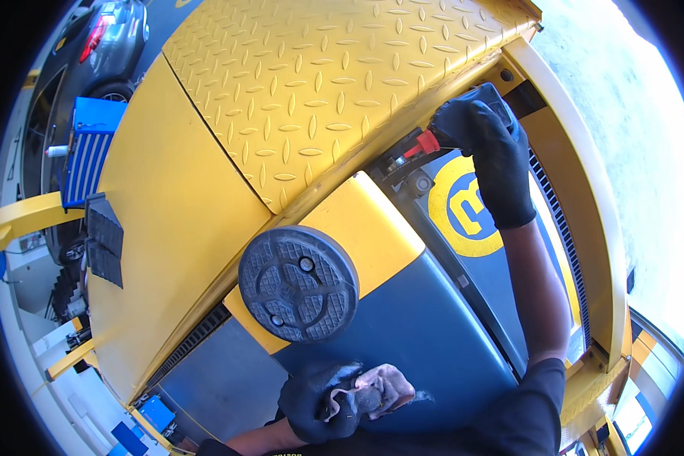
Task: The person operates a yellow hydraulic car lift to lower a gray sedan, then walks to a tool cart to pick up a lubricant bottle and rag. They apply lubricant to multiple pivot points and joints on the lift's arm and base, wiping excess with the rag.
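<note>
Near the bottom middle, my left hand (318, 406), in a black glove, is closed around a crumpled, greyish-pink rag (391, 389). Part of the cloth sticks out past the fingers, above a dark blue surface (414, 327). My right arm reaches far forward, and its black-gloved hand (500, 163) is closed at a dark, blocky piece (457, 120) by the yellow frame. A short red part (424, 144) juts out beside that piece. The glove hides much of the piece, so I cannot tell its kind. A round, black, ribbed rubber pad (298, 285) lies between the two hands.
A yellow diamond-plate ramp (319, 99) rises ahead, with smooth yellow metal (175, 182) to its left. A curved yellow rail (585, 167) runs along the right. At the far left are a blue tool cabinet (91, 152) and a dark car (102, 53).
</note>
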A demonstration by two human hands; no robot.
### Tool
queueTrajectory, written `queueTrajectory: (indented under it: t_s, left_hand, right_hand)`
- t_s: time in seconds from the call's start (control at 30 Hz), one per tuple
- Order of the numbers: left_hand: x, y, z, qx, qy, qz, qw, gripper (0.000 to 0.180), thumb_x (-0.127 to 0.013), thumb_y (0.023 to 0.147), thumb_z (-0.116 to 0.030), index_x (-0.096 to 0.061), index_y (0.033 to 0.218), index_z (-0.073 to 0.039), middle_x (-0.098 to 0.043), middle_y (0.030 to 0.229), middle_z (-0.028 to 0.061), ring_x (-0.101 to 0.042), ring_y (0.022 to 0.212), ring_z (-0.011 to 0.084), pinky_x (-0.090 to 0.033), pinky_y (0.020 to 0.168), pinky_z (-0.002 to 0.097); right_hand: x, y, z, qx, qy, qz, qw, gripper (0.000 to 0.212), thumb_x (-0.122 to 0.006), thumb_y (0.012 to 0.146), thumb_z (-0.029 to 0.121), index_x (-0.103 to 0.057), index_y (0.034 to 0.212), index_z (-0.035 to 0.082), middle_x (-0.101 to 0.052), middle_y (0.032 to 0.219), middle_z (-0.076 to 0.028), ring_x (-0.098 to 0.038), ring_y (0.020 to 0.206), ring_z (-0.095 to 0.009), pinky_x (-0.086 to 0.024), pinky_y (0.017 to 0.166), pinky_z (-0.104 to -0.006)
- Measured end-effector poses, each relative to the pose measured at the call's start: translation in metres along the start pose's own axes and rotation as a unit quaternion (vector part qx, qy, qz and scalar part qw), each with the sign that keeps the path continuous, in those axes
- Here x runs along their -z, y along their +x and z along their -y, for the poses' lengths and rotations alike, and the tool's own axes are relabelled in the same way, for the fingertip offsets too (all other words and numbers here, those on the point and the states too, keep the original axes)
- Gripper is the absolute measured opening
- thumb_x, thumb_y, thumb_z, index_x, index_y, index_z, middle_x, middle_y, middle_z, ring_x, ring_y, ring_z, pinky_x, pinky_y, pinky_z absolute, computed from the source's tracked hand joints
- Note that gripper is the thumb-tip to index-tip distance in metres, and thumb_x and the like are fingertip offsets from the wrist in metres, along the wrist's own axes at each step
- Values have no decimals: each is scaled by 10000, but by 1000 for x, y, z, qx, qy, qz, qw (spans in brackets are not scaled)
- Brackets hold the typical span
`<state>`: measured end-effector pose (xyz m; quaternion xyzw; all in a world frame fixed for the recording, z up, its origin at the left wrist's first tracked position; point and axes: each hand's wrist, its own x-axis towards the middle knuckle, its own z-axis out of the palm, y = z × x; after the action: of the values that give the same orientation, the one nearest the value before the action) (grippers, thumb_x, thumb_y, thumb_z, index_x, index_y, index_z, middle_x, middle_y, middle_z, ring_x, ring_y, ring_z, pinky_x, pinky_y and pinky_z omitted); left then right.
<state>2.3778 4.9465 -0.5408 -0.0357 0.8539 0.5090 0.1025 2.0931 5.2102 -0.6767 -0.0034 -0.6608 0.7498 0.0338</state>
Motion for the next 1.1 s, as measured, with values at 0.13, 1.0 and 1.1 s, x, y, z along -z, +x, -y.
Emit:
queueTrajectory:
  t_s: [0.13,1.0,1.1]
  left_hand:
    - [10,7,-4,7,-16,72,997,307,-731,926,-216,-706,1109,29,-746,1040,172,-764,866,281,-617,782,369]
    - [8,0,23,-90,-37,116,988,236,-760,950,-169,-748,1145,-36,-767,1057,120,-750,918,262,-602,812,394]
    - [7,-7,32,-31,-116,181,976,194,-709,984,-112,-741,1157,-28,-759,1100,113,-738,968,228,-591,847,359]
  right_hand:
    - [-4,8,-1,-84,61,-8,995,421,-746,953,304,-629,1266,49,-706,1070,-60,-691,939,-150,-531,733,-282]
    - [-6,1,13,-33,-136,-25,990,570,-792,927,339,-615,1374,32,-704,1231,-126,-694,1147,-257,-559,994,-365]
    - [-15,-1,22,-16,-159,-26,987,552,-795,928,292,-617,1379,28,-699,1252,-126,-690,1167,-252,-559,1011,-372]
